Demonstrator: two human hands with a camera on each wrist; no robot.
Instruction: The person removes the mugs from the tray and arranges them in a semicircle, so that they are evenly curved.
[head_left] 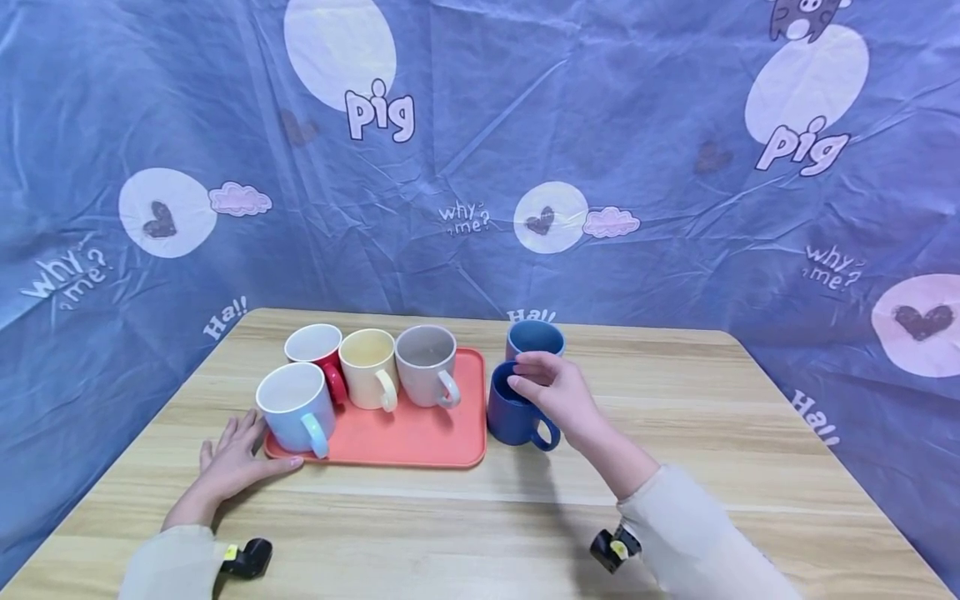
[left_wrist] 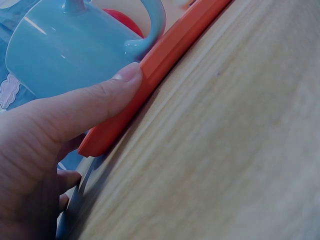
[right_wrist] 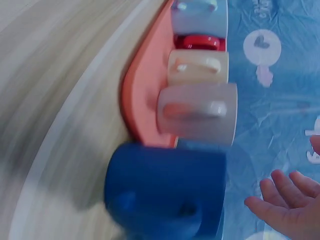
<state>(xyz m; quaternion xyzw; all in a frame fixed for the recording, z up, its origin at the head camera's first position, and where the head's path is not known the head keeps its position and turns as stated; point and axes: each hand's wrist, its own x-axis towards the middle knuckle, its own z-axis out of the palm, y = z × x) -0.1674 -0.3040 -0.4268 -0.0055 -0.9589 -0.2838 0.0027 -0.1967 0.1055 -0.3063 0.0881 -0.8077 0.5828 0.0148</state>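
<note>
A dark blue mug (head_left: 513,417) stands on the table just right of the coral-red tray (head_left: 420,446), its handle towards the front right. My right hand (head_left: 558,396) is over its rim in the head view; in the right wrist view the fingers (right_wrist: 287,192) are spread and hold nothing. Behind that mug is a lighter blue mug (head_left: 536,337), partly hidden. At the tray's front left corner lies my left hand (head_left: 236,458), fingers extended, thumb (left_wrist: 115,90) touching the rim beside the light blue mug (head_left: 296,412).
On the tray also stand a red mug (head_left: 330,360), a cream mug (head_left: 365,375) and a grey mug (head_left: 426,367), close together. The wooden table (head_left: 712,433) reaches back to a blue printed cloth (head_left: 450,167).
</note>
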